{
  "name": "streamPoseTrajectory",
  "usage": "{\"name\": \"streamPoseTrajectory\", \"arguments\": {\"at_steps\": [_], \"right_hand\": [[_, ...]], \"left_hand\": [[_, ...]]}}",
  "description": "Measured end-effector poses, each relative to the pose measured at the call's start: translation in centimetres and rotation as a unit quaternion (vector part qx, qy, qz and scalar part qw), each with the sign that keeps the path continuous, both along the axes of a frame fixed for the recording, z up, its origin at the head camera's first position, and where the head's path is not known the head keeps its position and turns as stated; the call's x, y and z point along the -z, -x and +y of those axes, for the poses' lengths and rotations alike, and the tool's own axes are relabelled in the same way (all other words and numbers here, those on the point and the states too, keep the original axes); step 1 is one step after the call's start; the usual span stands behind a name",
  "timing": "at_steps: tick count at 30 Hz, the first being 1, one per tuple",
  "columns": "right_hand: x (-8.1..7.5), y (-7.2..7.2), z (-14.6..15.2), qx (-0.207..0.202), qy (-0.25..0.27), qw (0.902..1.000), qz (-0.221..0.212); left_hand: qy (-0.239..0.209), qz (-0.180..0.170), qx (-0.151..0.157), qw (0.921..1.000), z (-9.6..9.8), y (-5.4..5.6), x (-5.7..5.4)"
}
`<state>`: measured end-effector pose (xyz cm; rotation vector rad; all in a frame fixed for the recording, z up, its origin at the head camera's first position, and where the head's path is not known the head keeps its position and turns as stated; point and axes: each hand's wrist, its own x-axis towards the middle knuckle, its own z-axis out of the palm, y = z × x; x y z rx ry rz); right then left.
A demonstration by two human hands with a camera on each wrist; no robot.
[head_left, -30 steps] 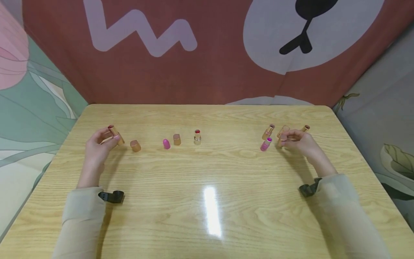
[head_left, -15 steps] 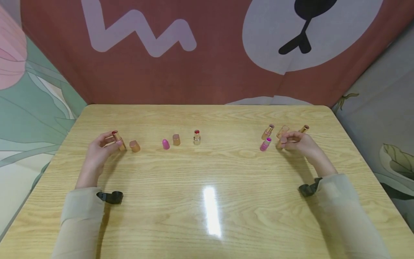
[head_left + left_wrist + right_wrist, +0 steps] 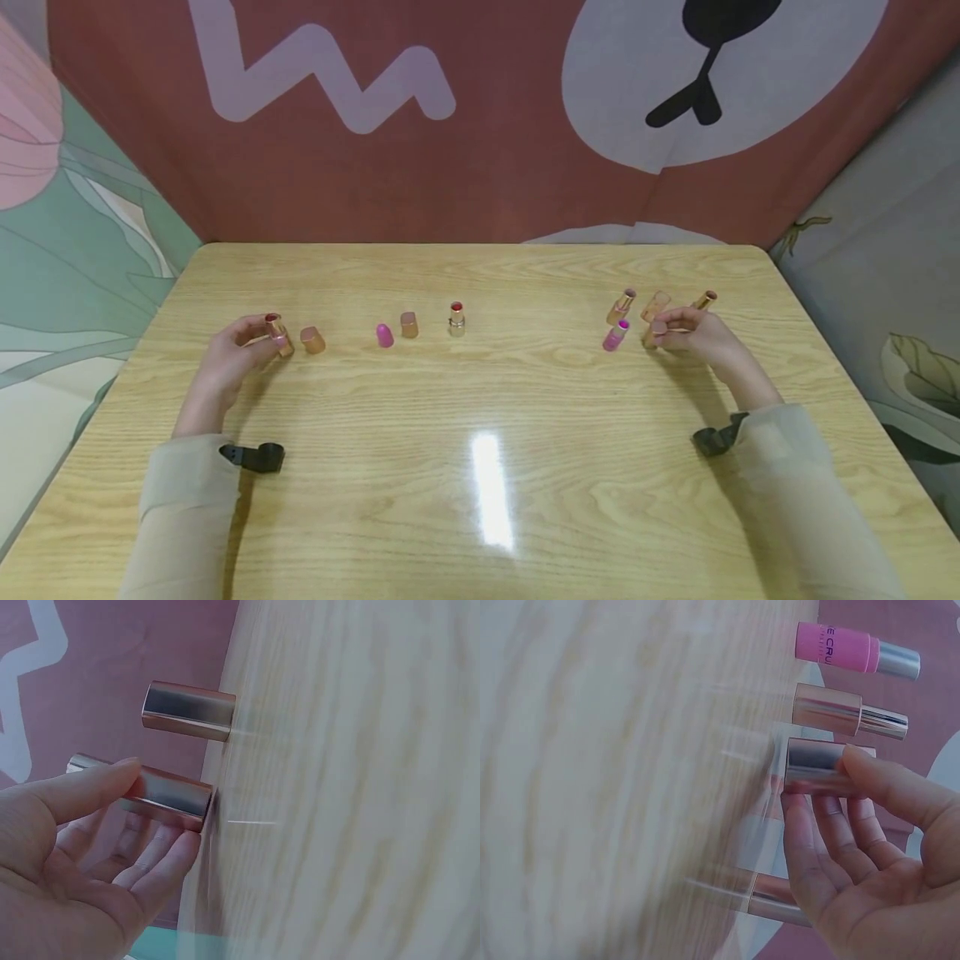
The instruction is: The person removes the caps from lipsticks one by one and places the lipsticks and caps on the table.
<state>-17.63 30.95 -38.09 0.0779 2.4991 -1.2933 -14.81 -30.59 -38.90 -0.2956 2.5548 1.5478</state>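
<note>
My left hand [image 3: 228, 358] pinches an uncapped gold lipstick [image 3: 279, 335] between thumb and fingers at the left of the table. In the left wrist view, that lipstick's base [image 3: 176, 796] is right at the tabletop. A gold lipstick cap [image 3: 312, 339] stands just to its right. On the other side, my right hand [image 3: 701, 335] grips a second gold cap [image 3: 817, 769], its lower end close to the table. Beside it are an uncapped gold lipstick [image 3: 619, 308] and a bright pink lipstick [image 3: 615, 336]. A clear-looking cap [image 3: 657, 303] is just behind my right fingertips.
Between the hands stand a pink cap [image 3: 385, 335], another gold cap [image 3: 408, 324] and an uncapped red lipstick [image 3: 457, 320]. One more gold lipstick [image 3: 705, 300] is partly hidden behind my right hand. A printed red cloth [image 3: 495, 167] hangs along the table's back edge.
My left hand has brought the lipstick down and to the right, next to the gold cap, and it is now more upright. The right hand has hardly moved.
</note>
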Motion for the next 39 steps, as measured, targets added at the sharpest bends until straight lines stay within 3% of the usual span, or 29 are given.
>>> {"name": "streamPoseTrajectory", "arguments": {"at_steps": [27, 39], "right_hand": [[0.16, 0.36, 0.09, -0.011, 0.038, 0.9990, -0.021], [-0.27, -0.21, 0.37, -0.021, 0.011, 0.9995, -0.022]], "left_hand": [[-0.007, -0.006, 0.036, 0.9993, -0.48, 0.00, 0.21], [0.004, 0.002, 0.034, 0.9994, -0.66, -0.20, 0.34]]}}
